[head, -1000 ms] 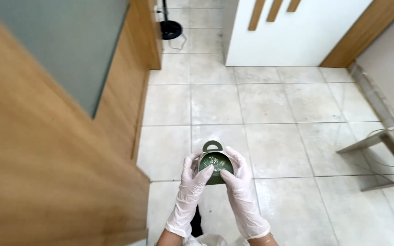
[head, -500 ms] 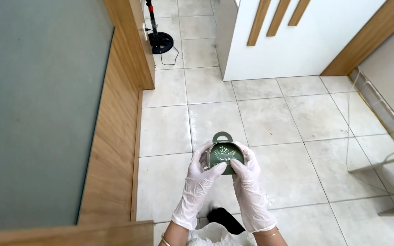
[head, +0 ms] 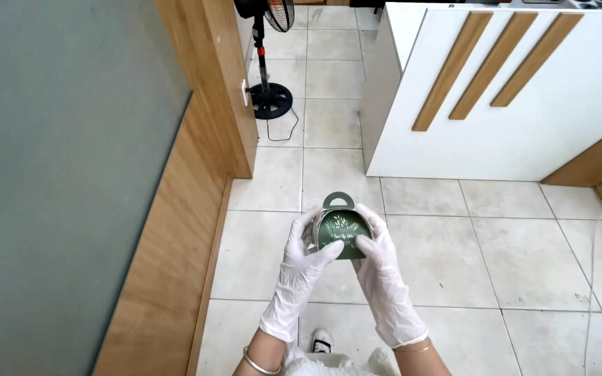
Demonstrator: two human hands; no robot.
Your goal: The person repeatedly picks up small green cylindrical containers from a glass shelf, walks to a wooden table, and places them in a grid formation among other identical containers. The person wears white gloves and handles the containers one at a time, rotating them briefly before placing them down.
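the person stood on the pale tiled floor (head: 412, 237), both gloved hands raised in front, holding a small dark green gift box (head: 341, 232) with a looped handle tab at its top. the left hand (head: 302, 268) was closed around the box's left side with the thumb across its front, and the right hand (head: 379, 261) gripped the right side, thumb pressed on the lower front. beyond the box stood a white counter (head: 524, 118) faced with slanted wooden slats, and farther off than the box, to its left, a black pedestal fan (head: 269, 83) stood with its cable trailing on the tiles. a wood-framed wall with a grey-green panel (head: 64, 174) ran along well left of the box. nothing stood between the hands and the box.

the fan's head was cut off by the upper edge, the box's back and underside were hidden by the fingers, and its pale leafy print was too small to make out. a shoe tip (head: 322, 341) showed just below the box.

compared with half a second before, the view had lifted, showing more of the fan and counter; the grip looked unchanged.
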